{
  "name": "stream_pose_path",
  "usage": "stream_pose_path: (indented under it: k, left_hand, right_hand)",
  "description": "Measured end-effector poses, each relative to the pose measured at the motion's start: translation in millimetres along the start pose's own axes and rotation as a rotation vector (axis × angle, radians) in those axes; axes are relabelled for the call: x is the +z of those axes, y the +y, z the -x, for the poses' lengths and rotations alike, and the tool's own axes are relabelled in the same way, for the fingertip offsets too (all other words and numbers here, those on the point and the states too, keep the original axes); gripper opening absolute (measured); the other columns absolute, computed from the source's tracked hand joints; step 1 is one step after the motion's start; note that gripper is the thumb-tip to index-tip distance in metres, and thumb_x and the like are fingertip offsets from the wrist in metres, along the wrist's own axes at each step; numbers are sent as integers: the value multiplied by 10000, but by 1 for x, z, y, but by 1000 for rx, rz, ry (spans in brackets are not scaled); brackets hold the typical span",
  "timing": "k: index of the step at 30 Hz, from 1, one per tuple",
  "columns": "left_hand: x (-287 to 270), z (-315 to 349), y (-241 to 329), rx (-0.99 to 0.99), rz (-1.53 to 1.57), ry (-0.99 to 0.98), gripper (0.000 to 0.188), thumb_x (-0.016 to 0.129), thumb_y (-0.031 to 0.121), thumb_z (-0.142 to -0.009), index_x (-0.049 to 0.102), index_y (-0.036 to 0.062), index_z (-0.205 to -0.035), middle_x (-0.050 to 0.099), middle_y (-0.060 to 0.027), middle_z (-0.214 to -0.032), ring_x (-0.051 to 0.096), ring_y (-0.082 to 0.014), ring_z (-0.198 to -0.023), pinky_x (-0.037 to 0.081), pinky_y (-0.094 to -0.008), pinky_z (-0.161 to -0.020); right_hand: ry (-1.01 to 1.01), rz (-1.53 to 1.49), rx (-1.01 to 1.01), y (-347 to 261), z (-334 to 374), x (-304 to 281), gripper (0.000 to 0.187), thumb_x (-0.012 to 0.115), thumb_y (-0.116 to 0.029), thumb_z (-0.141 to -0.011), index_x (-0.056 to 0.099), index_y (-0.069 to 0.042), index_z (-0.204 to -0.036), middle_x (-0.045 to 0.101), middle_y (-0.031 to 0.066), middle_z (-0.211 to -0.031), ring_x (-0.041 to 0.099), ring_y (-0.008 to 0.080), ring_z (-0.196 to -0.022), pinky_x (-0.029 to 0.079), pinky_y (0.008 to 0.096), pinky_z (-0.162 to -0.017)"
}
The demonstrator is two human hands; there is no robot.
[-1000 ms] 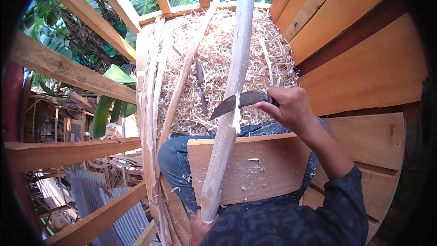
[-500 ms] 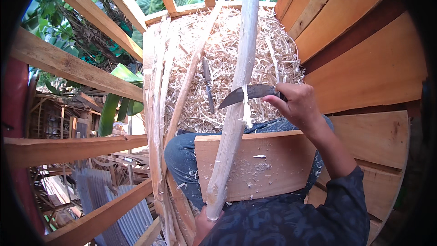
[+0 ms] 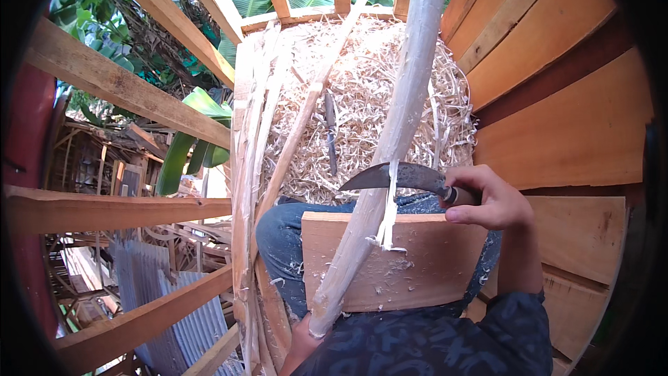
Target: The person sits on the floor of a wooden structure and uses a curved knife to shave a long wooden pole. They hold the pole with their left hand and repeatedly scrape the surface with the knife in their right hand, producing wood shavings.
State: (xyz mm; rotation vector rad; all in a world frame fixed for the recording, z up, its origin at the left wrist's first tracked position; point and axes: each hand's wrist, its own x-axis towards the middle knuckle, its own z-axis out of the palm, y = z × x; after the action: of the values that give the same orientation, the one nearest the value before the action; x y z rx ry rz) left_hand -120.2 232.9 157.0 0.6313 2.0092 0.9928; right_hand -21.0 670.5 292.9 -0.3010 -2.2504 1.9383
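My right hand (image 3: 490,198) is closed round the handle of a curved knife (image 3: 403,176), whose dark blade lies across a long pale wooden pole (image 3: 400,118). From the blade's edge hangs a thin wood shaving (image 3: 388,219). Slanting from far to near, the pole rests over a flat wooden board (image 3: 424,264) on my lap. Its near end is gripped by my left hand (image 3: 303,340), partly hidden behind the pole and my dark shirt.
Beyond my knees lies a thick heap of wood shavings (image 3: 362,90), with a narrow dark tool (image 3: 330,132) on it. Long wood strips (image 3: 247,167) lean along the left. Slatted railings (image 3: 132,108) stand to the left, plank walls (image 3: 557,132) to the right.
The knife has slid nearer to me along the pole, and the shaving at its blade is longer. My right hand has drawn back with it. The view has shifted slightly.
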Motion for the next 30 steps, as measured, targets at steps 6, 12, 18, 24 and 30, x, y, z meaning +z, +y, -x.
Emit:
stream_pose_path:
  k: [6,12,18,24,30]
  left_hand:
    - [-6,-5,-13,59,-11,-61,383,775,116,-671,650,1,-1015,704,-177,-881,706,-301,-859,540,-347,-728]
    - [-6,-7,-12,86,-12,-44,384,766,122,-670,653,5,-1018,706,-162,-885,708,-296,-854,538,-344,-735]
    - [-4,-5,0,41,2,-45,346,726,109,-700,656,15,-1025,698,-114,-928,675,-199,-867,499,-320,-794]
    - [-1,-7,10,54,3,24,351,735,116,-654,661,17,-982,705,-136,-839,714,-264,-794,539,-335,-726]
    - [1,-4,-4,137,-52,43,320,725,109,-655,662,33,-959,697,-142,-818,710,-284,-784,540,-334,-709]
  right_hand:
    - [-6,-23,244,-21,23,15,175,693,-129,-863,622,-13,-973,518,-9,-594,472,35,-521,359,231,-477]
    - [243,463,21,-15,23,39,221,709,-164,-855,627,-15,-996,649,113,-687,651,126,-613,443,253,-524]
    - [-180,113,73,-8,25,41,206,670,-202,-889,637,-25,-990,578,65,-607,513,103,-512,388,253,-499]
    - [0,-75,404,-32,25,35,218,646,-203,-904,634,-12,-1009,530,18,-583,470,78,-528,361,259,-494]
    - [196,-199,332,-30,35,26,189,604,-154,-928,607,18,-1007,497,-19,-599,425,37,-561,341,249,-497]
